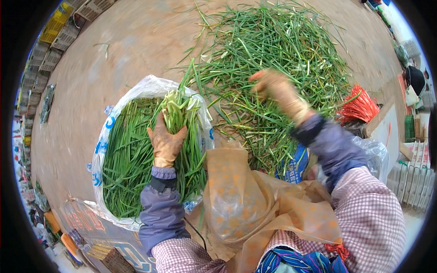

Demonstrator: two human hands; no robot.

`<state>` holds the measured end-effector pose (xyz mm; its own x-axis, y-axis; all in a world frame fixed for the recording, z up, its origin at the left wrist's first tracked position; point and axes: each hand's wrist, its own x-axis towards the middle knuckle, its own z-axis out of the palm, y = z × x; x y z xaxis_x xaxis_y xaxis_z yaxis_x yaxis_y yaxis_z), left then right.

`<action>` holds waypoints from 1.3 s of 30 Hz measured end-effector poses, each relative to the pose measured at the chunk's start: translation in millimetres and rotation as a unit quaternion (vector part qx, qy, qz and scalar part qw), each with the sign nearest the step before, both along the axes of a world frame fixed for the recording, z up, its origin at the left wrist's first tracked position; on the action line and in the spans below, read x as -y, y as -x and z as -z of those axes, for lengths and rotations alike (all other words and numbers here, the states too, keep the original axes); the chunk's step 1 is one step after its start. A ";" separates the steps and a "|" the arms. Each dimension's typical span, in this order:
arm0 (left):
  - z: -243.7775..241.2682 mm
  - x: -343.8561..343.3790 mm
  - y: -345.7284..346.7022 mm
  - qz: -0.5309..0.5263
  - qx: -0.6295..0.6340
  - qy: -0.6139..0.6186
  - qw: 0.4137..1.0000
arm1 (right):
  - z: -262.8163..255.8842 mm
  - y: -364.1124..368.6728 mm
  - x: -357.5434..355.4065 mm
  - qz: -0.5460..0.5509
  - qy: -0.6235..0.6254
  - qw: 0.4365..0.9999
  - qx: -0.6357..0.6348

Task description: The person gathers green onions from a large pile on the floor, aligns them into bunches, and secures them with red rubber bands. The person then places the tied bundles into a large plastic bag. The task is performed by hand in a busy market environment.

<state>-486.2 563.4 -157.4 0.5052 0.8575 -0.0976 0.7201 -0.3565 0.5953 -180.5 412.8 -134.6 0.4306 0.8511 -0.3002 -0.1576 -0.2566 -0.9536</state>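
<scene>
My left hand, in a soiled rubber glove, grips a bundle of green leafy stalks, likely garlic chives, by the pale stem ends. It is over a white plastic sack with blue print, opened wide and filled with long green leaves. My right hand, also gloved and blurred by motion, is above a large loose heap of green leaves and trimmings on the floor. I see its fingers partly spread and nothing held in them. A brown plastic apron covers my lap.
A bunch of red plastic strips lies right of the heap, near a pale board and a clear plastic bag. A blue printed bag is partly under the trimmings. Stacked crates line the far left; a printed board lies below the sack.
</scene>
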 end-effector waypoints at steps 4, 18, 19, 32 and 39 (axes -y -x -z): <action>-0.3 -0.6 -2.5 0.013 -0.010 -0.009 1.000 | 91.5 126.6 -51.8 0.029 -0.024 0.943 -0.330; 24.1 40.8 -32.3 0.062 -0.163 -0.159 0.972 | 127.7 162.7 -74.2 0.073 -0.151 0.797 -0.580; 28.0 40.8 -32.0 0.054 -0.161 -0.162 0.972 | 122.5 157.8 -71.3 0.059 -0.147 0.762 -0.628; 27.5 39.7 -35.9 0.129 -0.229 -0.147 0.953 | 126.0 148.7 -93.1 -0.003 -0.046 0.917 -0.396; 34.1 43.2 -21.8 0.139 -0.060 -0.115 0.982 | 132.2 156.9 -55.4 0.137 -0.066 0.896 -0.417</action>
